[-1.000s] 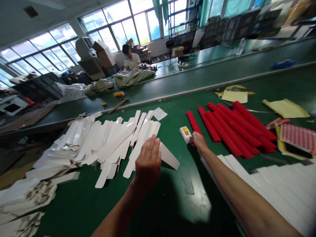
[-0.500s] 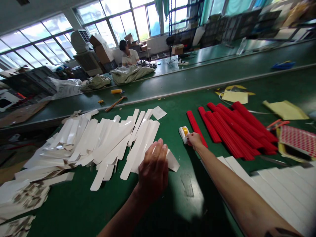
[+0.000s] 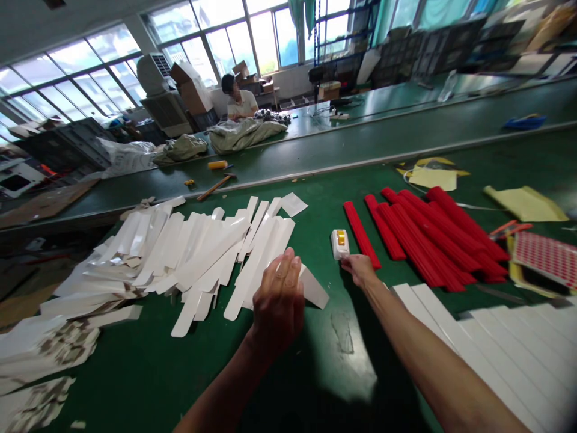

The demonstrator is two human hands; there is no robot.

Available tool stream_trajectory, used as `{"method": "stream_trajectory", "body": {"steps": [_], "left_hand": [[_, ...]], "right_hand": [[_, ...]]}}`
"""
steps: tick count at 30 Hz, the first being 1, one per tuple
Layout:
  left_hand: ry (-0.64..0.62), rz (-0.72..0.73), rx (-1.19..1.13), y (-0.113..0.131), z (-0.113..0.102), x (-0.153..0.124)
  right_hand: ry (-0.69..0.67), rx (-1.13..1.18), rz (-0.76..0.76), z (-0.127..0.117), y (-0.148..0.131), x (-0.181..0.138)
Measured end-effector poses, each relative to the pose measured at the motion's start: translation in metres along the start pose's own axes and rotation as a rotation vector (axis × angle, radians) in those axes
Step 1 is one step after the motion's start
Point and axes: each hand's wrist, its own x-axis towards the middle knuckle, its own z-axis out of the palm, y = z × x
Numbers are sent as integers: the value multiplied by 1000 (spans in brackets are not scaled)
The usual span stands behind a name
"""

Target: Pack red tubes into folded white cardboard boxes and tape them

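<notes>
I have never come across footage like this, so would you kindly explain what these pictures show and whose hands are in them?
There is no machine here: the two bare hands belong to the person wearing the camera on their head. Every picture comes from that one camera, looking forward and down.

On the green table lie heaped white card pieces to the left and red ribbed strips to the right.

The left hand is over a folded white card piece; its grip is hidden. The right hand has its fingers at the near end of what looks like a tape dispenser. Whether they grip it is unclear.
</notes>
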Motion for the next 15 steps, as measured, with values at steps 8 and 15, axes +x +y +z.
{"method": "stream_trajectory", "body": {"steps": [8, 15], "left_hand": [[0, -9, -47, -4, 6, 2], [-41, -50, -58, -5, 12, 14]], "right_hand": [[-3, -26, 49, 4, 16, 6], [-76, -128, 46, 9, 0, -9]]}}
